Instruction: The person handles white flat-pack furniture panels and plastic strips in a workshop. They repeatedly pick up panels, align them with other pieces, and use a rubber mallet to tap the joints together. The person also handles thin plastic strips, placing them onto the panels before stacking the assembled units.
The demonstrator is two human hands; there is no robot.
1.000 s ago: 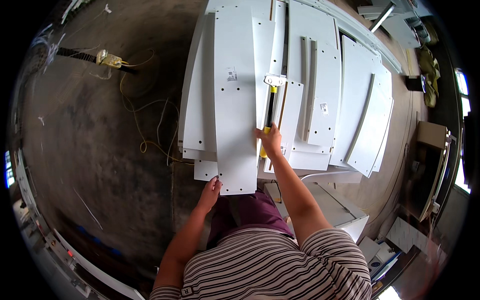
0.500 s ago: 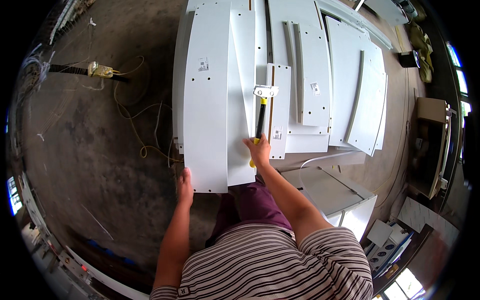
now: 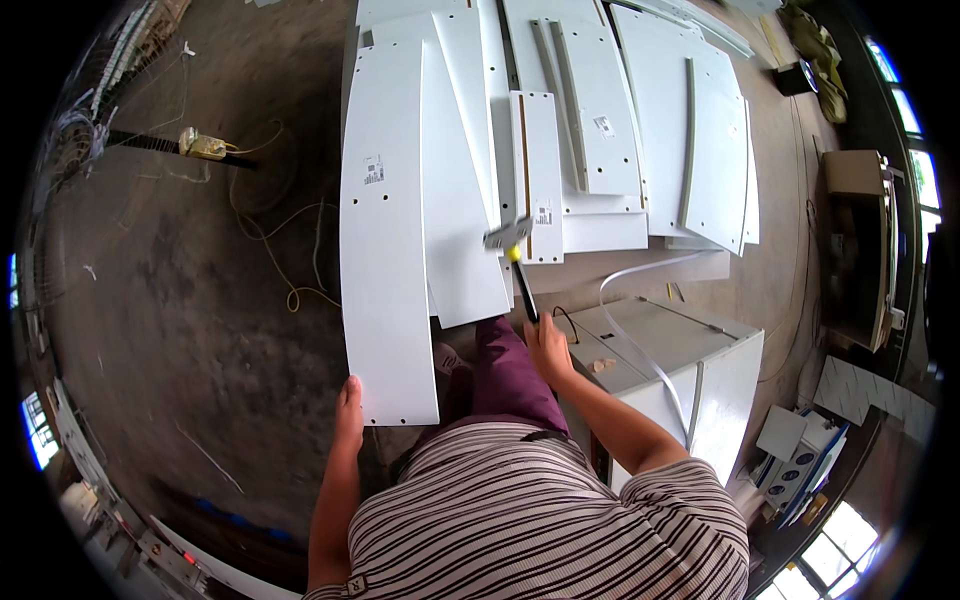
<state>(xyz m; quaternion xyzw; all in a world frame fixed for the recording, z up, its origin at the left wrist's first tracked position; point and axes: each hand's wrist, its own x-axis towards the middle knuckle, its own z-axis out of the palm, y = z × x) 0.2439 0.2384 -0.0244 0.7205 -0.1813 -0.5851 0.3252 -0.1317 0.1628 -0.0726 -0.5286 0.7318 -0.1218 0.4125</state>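
A long white panel point(image 3: 388, 280) with drilled holes and a label lies lengthwise in front of me, its near end sticking out past the panels beneath. My left hand point(image 3: 349, 412) grips its near left edge, thumb up along the side and fingers hidden below. In my right hand point(image 3: 549, 350) is a scraper point(image 3: 526, 285) with a black and yellow handle and a wide metal head. That head is over the near end of a second white panel point(image 3: 465, 270), which lies partly under the first; whether it touches is unclear.
More white panels point(image 3: 590, 228) are stacked to the right. A grey-white cabinet point(image 3: 650, 350) stands near my right arm, with a white strip point(image 3: 640, 355) across it. A yellow cord point(image 3: 310, 292) runs over the floor at left. An open cardboard box point(image 3: 850, 175) sits far right.
The long panel has slid toward me with my left hand on it. My right hand has drawn back and to the right, and the scraper's head has turned and come nearer.
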